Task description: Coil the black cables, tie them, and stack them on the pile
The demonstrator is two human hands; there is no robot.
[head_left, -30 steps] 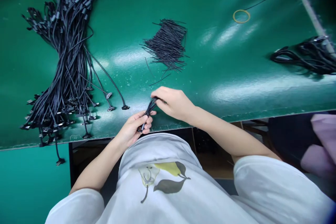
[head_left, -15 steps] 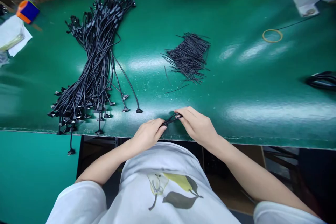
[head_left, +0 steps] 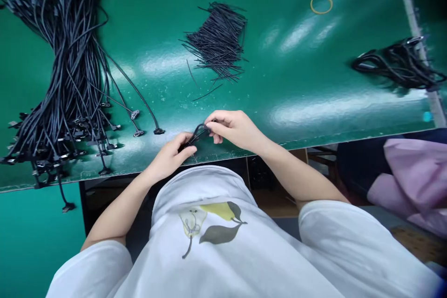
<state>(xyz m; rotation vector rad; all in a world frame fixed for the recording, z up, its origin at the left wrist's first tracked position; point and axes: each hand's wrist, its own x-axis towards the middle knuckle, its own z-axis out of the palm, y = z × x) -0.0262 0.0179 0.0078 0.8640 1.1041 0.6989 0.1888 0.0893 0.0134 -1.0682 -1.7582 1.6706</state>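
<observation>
A coiled black cable (head_left: 199, 133) is held between my two hands above the table's front edge. My left hand (head_left: 172, 155) is closed round one end of the coil, thumb on top. At the other end, my right hand (head_left: 232, 129) pinches the loop between thumb and fingers. Whether a tie is in the right fingertips is too small to tell. Beyond my hands lies a pile of thin black ties (head_left: 218, 39), with a few loose strands beside it. To the left spreads a large bundle of black cables (head_left: 66, 65) with small metal-ended connectors.
The green table (head_left: 279, 65) has its front edge close to my body. Coiled black cables (head_left: 394, 65) lie at the right, and a yellow ring (head_left: 321, 4) on a dark cord lies farther back. Pink fabric (head_left: 415, 177) shows beyond the edge at lower right.
My view has turned to the right, bringing in the coiled cables and pink fabric. My right fingers have shifted on the loop, which now arches higher; both hands keep hold of the cable.
</observation>
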